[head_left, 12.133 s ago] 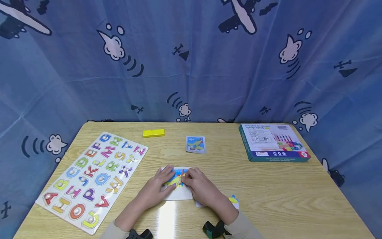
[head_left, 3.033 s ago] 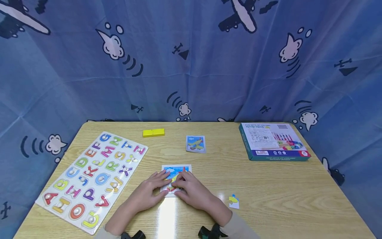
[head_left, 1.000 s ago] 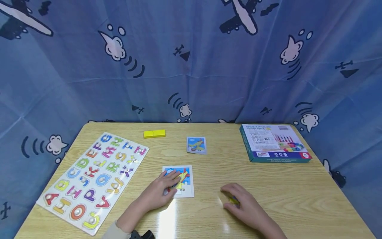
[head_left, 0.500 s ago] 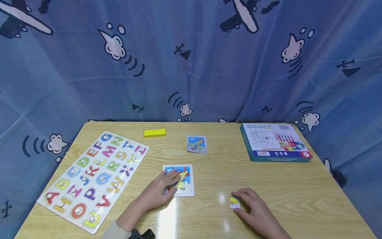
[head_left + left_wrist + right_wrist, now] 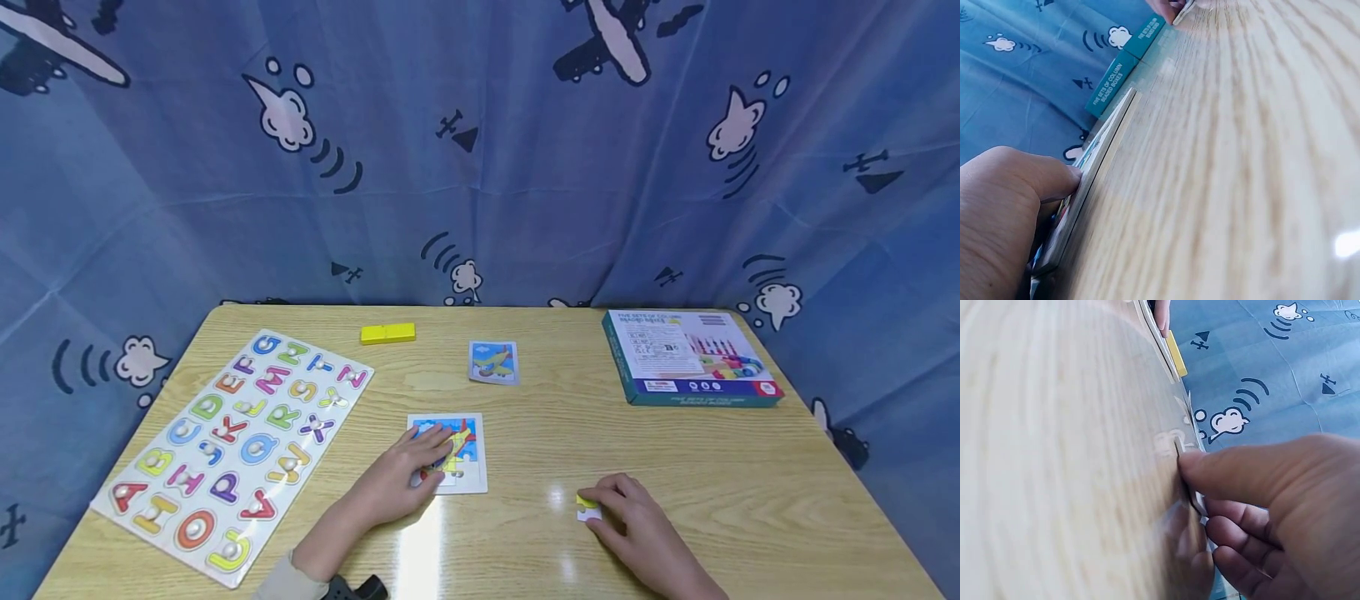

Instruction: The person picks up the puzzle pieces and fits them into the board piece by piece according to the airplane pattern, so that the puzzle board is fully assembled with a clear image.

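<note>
My left hand (image 5: 401, 473) rests on a small white-framed jigsaw puzzle (image 5: 469, 479) of a yellow plane, covering its left part with extended fingers. Thumb and board edge show close up in the left wrist view, where the puzzle board (image 5: 1100, 150) lies flat on the table. To the right, my right hand (image 5: 637, 529) pinches a loose jigsaw piece (image 5: 588, 509), yellow and white, between thumb and fingers at table level. In the right wrist view the thumb lies on one edge of the thin piece (image 5: 1197, 503). A gap shows in the puzzle's lower right.
Behind the puzzle lies a plane picture card (image 5: 492, 362). A yellow block (image 5: 387, 334) is at the back. An alphabet peg board (image 5: 247, 433) fills the left side, and a boxed bead set (image 5: 690, 358) lies at the back right. A blue curtain (image 5: 480, 167) hangs behind.
My right hand has left the puzzle, moved right to the loose piece and now pinches it. More of the plane picture is filled than twelve seconds ago. My left hand has stayed on the puzzle.
</note>
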A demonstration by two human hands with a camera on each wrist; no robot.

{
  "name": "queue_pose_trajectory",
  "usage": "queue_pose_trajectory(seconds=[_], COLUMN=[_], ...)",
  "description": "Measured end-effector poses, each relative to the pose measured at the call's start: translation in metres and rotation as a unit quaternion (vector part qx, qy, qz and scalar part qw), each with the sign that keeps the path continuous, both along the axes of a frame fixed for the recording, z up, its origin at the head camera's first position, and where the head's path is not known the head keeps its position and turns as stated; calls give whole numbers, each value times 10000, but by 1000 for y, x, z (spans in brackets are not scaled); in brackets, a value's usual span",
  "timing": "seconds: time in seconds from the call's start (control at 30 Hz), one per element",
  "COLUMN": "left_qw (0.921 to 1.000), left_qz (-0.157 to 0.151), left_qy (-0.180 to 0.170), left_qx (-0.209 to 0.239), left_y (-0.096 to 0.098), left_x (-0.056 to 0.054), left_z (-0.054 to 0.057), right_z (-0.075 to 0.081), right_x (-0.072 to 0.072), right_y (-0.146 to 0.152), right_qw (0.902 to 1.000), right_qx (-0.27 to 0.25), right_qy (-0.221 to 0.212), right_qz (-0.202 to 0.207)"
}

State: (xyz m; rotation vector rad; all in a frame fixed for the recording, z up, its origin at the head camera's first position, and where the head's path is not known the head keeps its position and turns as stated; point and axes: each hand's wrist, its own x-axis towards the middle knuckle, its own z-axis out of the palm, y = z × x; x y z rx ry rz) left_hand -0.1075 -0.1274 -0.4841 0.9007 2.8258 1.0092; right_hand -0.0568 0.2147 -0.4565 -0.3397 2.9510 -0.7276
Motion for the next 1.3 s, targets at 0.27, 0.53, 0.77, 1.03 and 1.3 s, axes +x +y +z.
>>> queue_pose_trajectory(seconds=[0.27,0.53,0.77,1.03,1.3], left_qw=[10000,9999,10000,10000,10000], left_qz=[-11,-31,-30,-3,19], left_qy=[42,93,-45,-24,-21], left_qx=[5,34,9,-47,-50], left_y=[0,0,0,0,0], left_x=[0,-1,0,1,0], left_z=[0,-1,0,0,1], right_z=[-1,1,10,11,7], right_x=[-1,-12,-27,-40,-49], right_y=[-4,-16,-42,-72,-98], right_qw=[9991,9902,9847,9755,9737], right_qx=[-17,-39,70,-185,-299], right_qy=[370,890,1041,1227,1051], right_qz=[220,1080,1395,1819,1998])
